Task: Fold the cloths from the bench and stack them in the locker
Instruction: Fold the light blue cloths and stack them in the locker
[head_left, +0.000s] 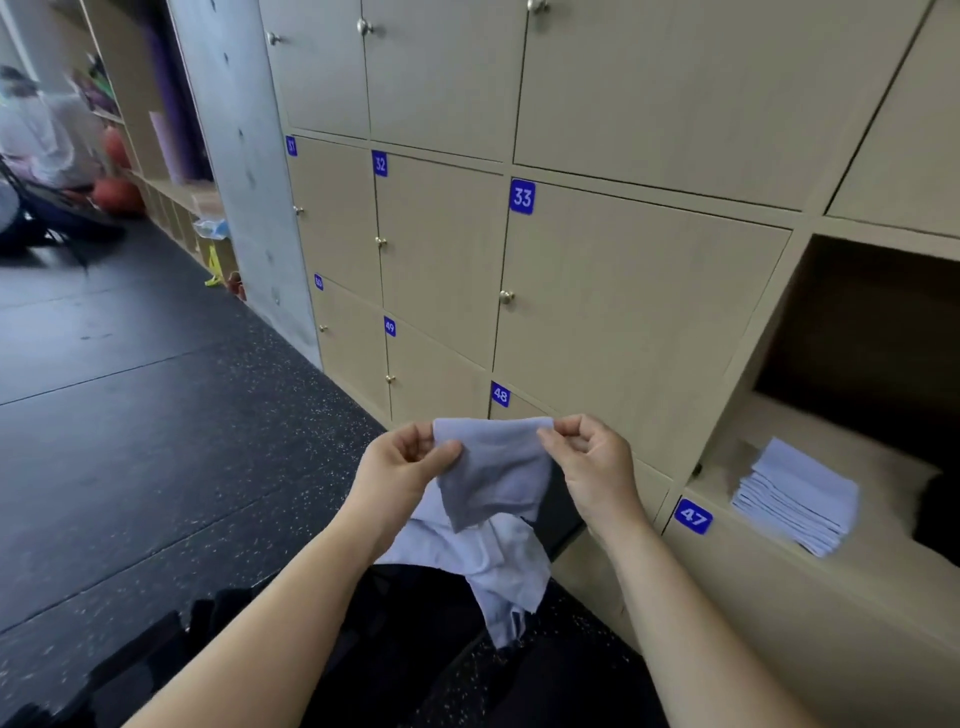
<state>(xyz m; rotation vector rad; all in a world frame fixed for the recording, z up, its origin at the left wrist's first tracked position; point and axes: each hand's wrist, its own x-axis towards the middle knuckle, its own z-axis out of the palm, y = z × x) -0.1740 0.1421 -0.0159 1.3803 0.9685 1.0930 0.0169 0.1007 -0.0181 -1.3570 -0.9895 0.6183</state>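
**A:** Head view. What does each hand hold?

**B:** The left hand (402, 462) pinches the upper left corner of a pale cloth (493, 467) between thumb and fingers. The right hand (592, 462) pinches the upper right corner the same way. Both grips are narrow and closed on fabric. The cloth hangs in the air from its taut top edge, in front of the shut doors, and its lower part is rumpled.

**B:** A loose pile (483, 556) lies directly below the hands on something dark; whether that is the bench cannot be told. A folded stack (800, 493) sits in the open locker (769, 421), to the right and well apart from the hands, near its front edge and above label 47 (693, 516).

**A:** Which step is this?

**B:** Probably spreading the cloth before the first fold. With both a stack and a pile present, the task looks partly done.

**A:** What could go wrong from here?

**B:** Three risks, all judged.
- The pinches take only the corners, so a slack finger would drop one side onto the pile.
- A fold made over the rumpled lower part would come out crooked and sit unevenly on the stack.
- Because the stack sits near the front edge, a cloth set down off-centre could push it out.
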